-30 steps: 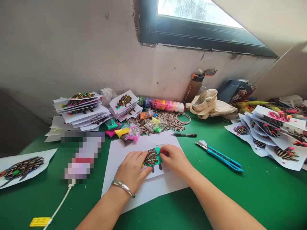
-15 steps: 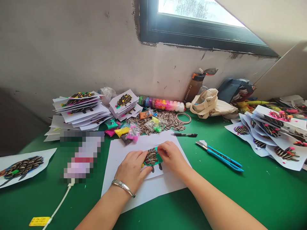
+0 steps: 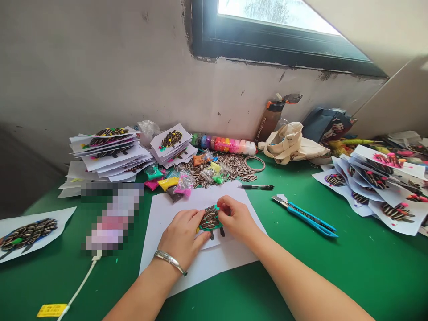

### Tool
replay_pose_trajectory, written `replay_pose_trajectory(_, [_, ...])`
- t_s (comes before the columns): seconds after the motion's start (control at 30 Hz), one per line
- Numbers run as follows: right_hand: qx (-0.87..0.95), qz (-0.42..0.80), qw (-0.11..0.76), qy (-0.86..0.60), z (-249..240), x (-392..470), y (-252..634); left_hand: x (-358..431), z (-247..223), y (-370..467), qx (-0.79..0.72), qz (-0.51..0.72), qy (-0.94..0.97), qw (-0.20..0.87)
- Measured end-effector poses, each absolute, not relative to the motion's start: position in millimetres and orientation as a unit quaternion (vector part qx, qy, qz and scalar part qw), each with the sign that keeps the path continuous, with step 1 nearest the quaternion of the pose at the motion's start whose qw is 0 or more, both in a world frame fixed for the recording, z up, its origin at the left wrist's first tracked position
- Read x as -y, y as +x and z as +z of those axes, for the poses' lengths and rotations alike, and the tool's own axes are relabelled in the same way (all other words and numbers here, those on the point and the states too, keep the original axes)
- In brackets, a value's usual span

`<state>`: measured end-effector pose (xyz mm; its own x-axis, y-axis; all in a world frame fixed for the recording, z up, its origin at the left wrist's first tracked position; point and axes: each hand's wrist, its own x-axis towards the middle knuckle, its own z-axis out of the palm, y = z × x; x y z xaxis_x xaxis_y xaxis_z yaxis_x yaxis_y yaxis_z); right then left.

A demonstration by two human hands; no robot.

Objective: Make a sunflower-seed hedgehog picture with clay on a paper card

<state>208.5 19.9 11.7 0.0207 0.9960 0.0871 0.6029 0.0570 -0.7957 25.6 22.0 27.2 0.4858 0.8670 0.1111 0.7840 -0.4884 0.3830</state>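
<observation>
A small white card with a teal clay shape covered in striped sunflower seeds (image 3: 210, 218) lies on larger white sheets (image 3: 190, 281). My left hand (image 3: 182, 232) rests flat on the card's left side, fingers apart, a silver bangle at the wrist. At the right edge of the seed shape, my right hand (image 3: 236, 218) has its thumb and fingertips pinched together over the teal clay; whatever is between them is too small to make out. Two dark leg shapes show below the seeds.
Loose seeds (image 3: 234, 166), clay packets (image 3: 169, 183) and a pen (image 3: 257, 187) lie behind the sheets. A blue cutter (image 3: 309, 218) sits right. Card stacks (image 3: 110, 156) stand left and right (image 3: 377, 178). A blurred object with a cable (image 3: 82, 283) is at left.
My right fingers have shifted slightly at the right edge of the seed shape and stay pinched. My left hand keeps its place on the card. The whole view has moved a little.
</observation>
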Motion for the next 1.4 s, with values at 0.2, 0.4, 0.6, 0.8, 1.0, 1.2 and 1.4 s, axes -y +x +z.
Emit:
replay_pose_trajectory(0.2, [0.647,0.269,0.331,-0.633,14,-19,214,-22,26,25,-0.487,0.155,0.848,0.139])
replay_pose_trajectory(0.4, [0.663,0.247,0.321,-0.63,14,-20,213,-22,26,26,-0.488,0.144,0.849,0.141])
replay_pose_trajectory(0.6, [0.652,0.242,0.295,-0.655,13,-23,209,-22,27,27,-0.49,0.134,0.85,0.14])
replay_pose_trajectory(0.8, [0.631,0.245,0.303,-0.671,13,-21,209,-21,27,26,-0.49,0.135,0.85,0.137])
replay_pose_trajectory(1.0, [0.645,0.206,0.3,-0.672,18,-13,217,-21,29,26,-0.492,0.12,0.851,0.14])
replay_pose_trajectory(1.2, [0.679,0.168,0.257,-0.667,20,-10,216,-20,29,26,-0.494,0.116,0.85,0.142])
replay_pose_trajectory(1.4, [0.683,0.152,0.247,-0.67,17,-11,215,-20,28,26,-0.494,0.117,0.85,0.141])
